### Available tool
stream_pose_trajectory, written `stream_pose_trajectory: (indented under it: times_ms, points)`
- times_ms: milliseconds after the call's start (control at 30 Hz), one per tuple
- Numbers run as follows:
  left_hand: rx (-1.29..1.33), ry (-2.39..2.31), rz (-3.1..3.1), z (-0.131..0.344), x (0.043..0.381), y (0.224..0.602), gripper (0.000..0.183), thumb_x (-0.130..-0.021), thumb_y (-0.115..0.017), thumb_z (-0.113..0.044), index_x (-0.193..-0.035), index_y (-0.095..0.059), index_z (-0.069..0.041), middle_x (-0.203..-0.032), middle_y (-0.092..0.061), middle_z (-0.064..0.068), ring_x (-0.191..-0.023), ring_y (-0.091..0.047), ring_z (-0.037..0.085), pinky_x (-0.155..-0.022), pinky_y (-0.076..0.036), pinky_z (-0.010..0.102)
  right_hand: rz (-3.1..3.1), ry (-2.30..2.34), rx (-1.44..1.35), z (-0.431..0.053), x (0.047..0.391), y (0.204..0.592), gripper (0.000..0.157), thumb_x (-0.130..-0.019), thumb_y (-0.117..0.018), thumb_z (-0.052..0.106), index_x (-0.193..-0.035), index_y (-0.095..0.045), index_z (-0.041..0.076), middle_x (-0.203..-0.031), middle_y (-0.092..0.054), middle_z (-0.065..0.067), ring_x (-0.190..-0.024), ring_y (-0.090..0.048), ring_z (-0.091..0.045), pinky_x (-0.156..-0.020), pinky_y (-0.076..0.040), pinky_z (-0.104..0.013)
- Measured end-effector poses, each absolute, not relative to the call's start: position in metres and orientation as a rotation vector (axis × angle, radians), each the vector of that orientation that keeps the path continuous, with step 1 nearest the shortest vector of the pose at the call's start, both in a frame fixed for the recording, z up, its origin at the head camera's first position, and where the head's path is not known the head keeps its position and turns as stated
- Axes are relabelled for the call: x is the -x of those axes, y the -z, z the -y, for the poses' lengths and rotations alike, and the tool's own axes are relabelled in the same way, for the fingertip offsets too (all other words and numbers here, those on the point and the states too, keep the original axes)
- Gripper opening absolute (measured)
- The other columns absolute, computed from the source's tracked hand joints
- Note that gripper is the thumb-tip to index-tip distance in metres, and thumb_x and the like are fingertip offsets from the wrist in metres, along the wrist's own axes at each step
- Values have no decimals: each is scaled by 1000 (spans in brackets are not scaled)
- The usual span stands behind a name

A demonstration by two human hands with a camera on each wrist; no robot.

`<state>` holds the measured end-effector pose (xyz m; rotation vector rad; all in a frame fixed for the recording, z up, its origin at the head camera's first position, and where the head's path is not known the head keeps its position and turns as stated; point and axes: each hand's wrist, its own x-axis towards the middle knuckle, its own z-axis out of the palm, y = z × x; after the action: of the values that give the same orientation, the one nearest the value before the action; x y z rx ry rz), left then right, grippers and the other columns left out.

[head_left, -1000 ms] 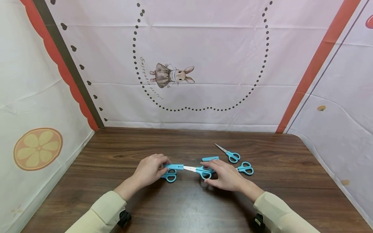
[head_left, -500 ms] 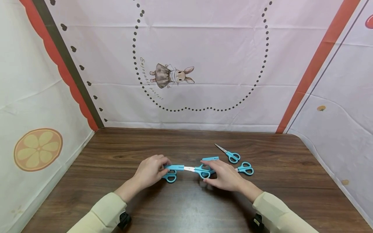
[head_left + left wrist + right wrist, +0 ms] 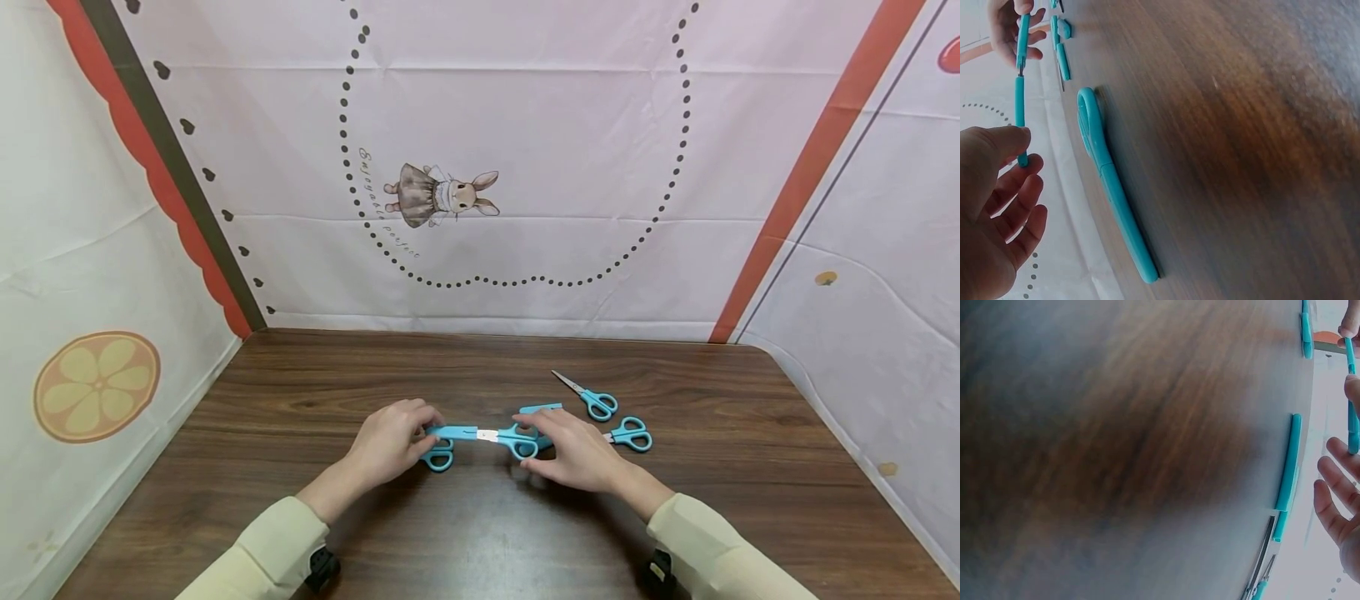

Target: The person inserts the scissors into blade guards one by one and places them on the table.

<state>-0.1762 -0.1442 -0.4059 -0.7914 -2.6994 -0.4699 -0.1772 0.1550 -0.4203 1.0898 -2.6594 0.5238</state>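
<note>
My left hand [image 3: 393,439] pinches a blue blade cover [image 3: 1020,106] between thumb and fingers. With my right hand [image 3: 570,448] I hold a pair of scissors [image 3: 517,442] by its blue finger loops. Its blades point left and sit partly inside the cover, with a short strip of bare metal showing between cover and handles. Both are raised over the table. Beneath my left hand lies another pair of scissors [image 3: 1104,162] with its blades covered; in the head view mostly its loops show.
Behind my right hand, an uncovered pair of scissors [image 3: 596,404] lies on the wood-grain table [image 3: 480,533]. Another pair of scissors [image 3: 632,434] lies to its right, partly hidden by the hand. A loose blue cover [image 3: 538,408] lies close by. A printed cloth [image 3: 525,150] hangs behind.
The cover has slid further over the blades, and less bare metal shows. The scissors have moved slightly left, the cover slightly right. The scissors on the table have not moved.
</note>
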Motion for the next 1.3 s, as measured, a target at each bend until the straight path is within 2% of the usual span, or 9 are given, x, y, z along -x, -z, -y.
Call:
stream_pose_trajectory:
  times_ms: [567,767,900,1100,1300]
  points:
    - [850,515,2622,142,174,408,16,-76,-75,-21,-89,-66,-21,-80,-59,-11,-71,-56,4,-59,-45,21,2685,-524,-1083,-154,176,419,59,-83,-63,47,-135,-45,26,-120,-57,6,-106,-55,-9,-76,-49,-31]
    - [854,535,2623,140,174,409,16,-76,-75,-21,-89,-66,-21,-80,-59,-10,-69,-56,4,-58,-44,20,2687,-532,-1083,-155,176,419,60,-83,-64,45,-135,-46,21,-120,-57,5,-107,-55,-10,-78,-49,-33]
    - [857,541,2618,140,174,410,16,-77,-75,-21,-91,-67,-21,-79,-58,-9,-67,-56,3,-56,-43,19,2682,-532,-1084,-154,176,419,63,-83,-65,45,-137,-43,23,-121,-58,5,-103,-56,-8,-78,-49,-32]
    - [858,535,2607,141,174,410,17,-77,-74,-21,-93,-67,-21,-79,-57,-9,-67,-55,3,-55,-43,19,2684,-570,-1069,-153,175,419,65,-82,-66,43,-138,-41,23,-115,-60,4,-92,-56,-5,-71,-48,-27]
    - [849,526,2606,140,174,410,17,-78,-74,-22,-93,-67,-22,-79,-57,-10,-66,-54,1,-55,-42,18,2710,-585,-1041,-154,175,419,62,-81,-66,45,-134,-46,19,-113,-60,3,-88,-57,-5,-67,-48,-24]
